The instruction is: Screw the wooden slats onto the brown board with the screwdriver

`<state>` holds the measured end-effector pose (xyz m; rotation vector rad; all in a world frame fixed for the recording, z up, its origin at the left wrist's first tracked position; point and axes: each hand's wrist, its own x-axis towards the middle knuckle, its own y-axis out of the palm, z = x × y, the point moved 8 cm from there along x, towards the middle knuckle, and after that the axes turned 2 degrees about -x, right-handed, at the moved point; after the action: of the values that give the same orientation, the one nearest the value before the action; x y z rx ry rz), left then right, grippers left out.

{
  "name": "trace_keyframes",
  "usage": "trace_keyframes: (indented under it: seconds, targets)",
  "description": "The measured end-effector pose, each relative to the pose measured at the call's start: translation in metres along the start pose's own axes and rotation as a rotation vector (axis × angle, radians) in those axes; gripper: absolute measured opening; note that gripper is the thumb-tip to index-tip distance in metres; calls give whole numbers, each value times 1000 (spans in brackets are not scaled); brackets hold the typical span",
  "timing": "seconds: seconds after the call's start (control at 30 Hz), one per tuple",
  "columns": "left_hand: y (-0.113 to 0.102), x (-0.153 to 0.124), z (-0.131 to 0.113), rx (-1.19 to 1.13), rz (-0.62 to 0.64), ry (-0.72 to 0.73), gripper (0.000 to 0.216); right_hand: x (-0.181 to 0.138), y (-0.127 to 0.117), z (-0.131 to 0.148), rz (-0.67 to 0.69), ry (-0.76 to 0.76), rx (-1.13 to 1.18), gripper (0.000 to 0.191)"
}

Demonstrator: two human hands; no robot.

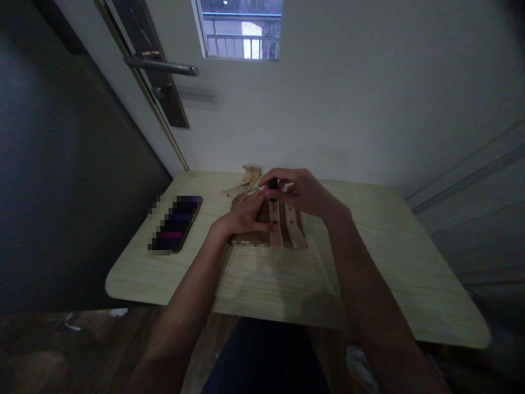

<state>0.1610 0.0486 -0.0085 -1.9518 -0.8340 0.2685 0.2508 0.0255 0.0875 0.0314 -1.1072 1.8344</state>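
A small tool with a black handle stands upright in the fingers of my right hand. Its lower end is over a pale tan strip with holes, and its tip is too dark to make out. My left hand lies spread on a brown board, thumb pressing on that strip and fingertips close to the tool. Beside it, a second pale strip with holes runs along the board's right side. Behind my left hand lie curled pale pieces, also with holes.
The board rests on a light wood-grain table with rounded corners. At the left lies a phone, its screen blurred out. Along the table's back edge stands a white door with a metal handle and a small window.
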Motion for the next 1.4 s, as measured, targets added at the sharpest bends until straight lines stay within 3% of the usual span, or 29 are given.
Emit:
trace_keyframes:
  seconds: [0.2, 0.5, 0.67, 0.87, 1.2, 1.4]
  targets:
    - [0, 0, 2, -22, -28, 18, 73, -1, -8, -5, -56, 36, 29, 34]
    - [0, -1, 3, 16, -13, 14, 82, 4, -7, 0, -230, 16, -180, 37]
    - [1, 0, 4, 0, -11, 0, 85, 6, 4, 0, -92, -23, -20, 19]
    - [1, 0, 2, -24, -15, 6, 76, 4, 10, -4, -32, 63, 58, 34]
    - [0, -1, 2, -27, -9, -5, 69, -2, 5, -13, 85, 147, 294, 34]
    - [-3, 0, -1, -34, -6, 7, 64, -3, -12, -13, -59, 122, 318, 32]
